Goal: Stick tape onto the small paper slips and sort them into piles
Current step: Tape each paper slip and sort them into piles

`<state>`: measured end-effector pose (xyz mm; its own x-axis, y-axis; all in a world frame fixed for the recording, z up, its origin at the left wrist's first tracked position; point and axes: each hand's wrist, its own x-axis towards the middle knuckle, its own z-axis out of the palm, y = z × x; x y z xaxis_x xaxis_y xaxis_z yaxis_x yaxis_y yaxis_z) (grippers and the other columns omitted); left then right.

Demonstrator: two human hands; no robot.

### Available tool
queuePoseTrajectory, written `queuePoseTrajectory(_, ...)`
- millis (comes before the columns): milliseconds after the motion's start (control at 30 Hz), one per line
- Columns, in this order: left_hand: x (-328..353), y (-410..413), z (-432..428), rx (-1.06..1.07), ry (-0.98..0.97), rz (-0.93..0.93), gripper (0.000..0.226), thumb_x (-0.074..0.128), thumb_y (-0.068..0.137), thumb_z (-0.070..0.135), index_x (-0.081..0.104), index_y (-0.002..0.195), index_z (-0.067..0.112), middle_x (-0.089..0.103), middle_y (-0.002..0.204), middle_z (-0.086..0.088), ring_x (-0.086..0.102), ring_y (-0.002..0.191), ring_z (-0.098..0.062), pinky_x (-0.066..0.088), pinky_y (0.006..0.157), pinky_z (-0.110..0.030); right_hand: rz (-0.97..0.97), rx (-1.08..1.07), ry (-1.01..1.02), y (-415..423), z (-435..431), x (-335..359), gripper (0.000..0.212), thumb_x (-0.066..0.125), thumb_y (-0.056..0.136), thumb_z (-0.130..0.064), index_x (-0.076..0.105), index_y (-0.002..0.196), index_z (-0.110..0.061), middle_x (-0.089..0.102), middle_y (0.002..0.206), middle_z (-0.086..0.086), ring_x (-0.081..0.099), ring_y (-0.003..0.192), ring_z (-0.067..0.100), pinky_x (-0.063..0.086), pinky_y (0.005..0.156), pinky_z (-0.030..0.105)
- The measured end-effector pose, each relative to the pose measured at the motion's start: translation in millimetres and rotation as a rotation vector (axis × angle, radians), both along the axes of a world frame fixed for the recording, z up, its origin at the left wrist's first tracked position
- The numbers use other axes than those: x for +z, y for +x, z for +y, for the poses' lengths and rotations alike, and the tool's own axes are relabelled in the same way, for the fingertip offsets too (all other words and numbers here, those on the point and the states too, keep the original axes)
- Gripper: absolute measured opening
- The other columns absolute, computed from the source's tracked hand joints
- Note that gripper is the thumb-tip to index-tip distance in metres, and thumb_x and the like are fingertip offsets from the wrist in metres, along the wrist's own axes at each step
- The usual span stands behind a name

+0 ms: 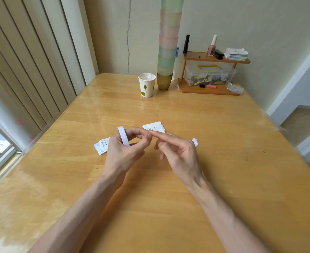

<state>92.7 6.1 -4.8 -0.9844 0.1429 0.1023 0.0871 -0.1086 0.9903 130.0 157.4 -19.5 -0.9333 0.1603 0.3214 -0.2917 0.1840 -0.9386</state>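
Tape roll held over a glossy wooden table (196, 110) in a cream-walled corner.

The left hand (125, 152) curls round a white tape roll (123, 136); the right hand (177, 154) grips nothing, its straight forefinger touching the left fingertips. Printed paper slips lie in three spots: a pile (100, 146) behind the left hand, another pile (154, 127) beyond the fingers, and a few scraps (195, 142) by the right hand. Against the far wall stand a paper cup (146, 85), a tall stack of plastic cups (168, 42) and a two-tier wooden shelf (214, 60). Vertical blinds (32, 61) hang on the left.
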Motion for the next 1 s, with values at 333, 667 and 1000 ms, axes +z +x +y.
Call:
queuePoseTrajectory(333, 0.9, 0.8, -0.9, -0.043, 0.04, 0.0, 0.01, 0.076, 0.091, 0.013, 0.074, 0.083, 0.009, 0.063, 0.085, -0.001, 0.041, 0.047, -0.008, 0.033, 0.046, -0.015, -0.109, 0.092, -0.257, 4.8, 1.3, 8.4, 0.036, 0.053, 0.09, -0.018, 0.082, 0.112, -0.016, 0.068, 0.083, 0.011, 0.054, 0.067, 0.024, 0.044, 0.069, 0.03)
queuePoseTrajectory(667, 0.3, 0.1, -2.7, -0.061, 0.049, 0.001, 0.013, 0.078, 0.087, 0.024, 0.075, 0.085, 0.011, 0.061, 0.075, 0.005, 0.035, 0.048, -0.014, 0.03, 0.046, -0.019, -0.129, 0.115, -0.33, 6.8, 2.9, 10.9, 0.031, 0.058, 0.091, -0.02, 0.082, 0.11, -0.015, 0.066, 0.081, 0.011, 0.052, 0.068, 0.024, 0.044, 0.069, 0.029)
queuePoseTrajectory(1000, 0.4, -2.0, -2.8, -0.063, 0.09, 0.008, 0.022, 0.076, 0.086, 0.036, 0.072, 0.089, 0.015, 0.043, 0.059, 0.001, 0.029, 0.052, -0.018, 0.025, 0.048, -0.024, -0.07, -0.036, -0.263, 3.8, 4.6, 7.9, 0.009, 0.073, 0.095, -0.008, 0.078, 0.094, -0.001, 0.067, 0.069, -0.007, 0.05, 0.06, 0.017, 0.046, 0.064, 0.024)
